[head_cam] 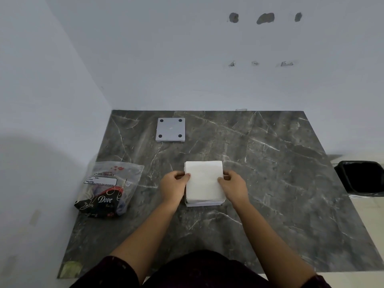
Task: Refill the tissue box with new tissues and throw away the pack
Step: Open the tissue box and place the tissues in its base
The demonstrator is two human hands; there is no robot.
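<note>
A stack of white tissues [203, 179] sits in the open white tissue box [204, 203] at the middle of the dark marble table; only the box's front rim shows below the stack. My left hand [174, 187] grips the stack's left side and my right hand [233, 186] grips its right side, thumbs on top. The box's square grey lid or base [170, 129], with dark round feet at its corners, lies apart at the back of the table. The plastic tissue pack [109, 189], printed "Dove", lies crumpled at the table's left edge.
A bin with a black liner [362, 176] stands on the floor beyond the table's right edge. White walls close off the left side and the back. The marble table [280, 183] stretches out to the right of the box.
</note>
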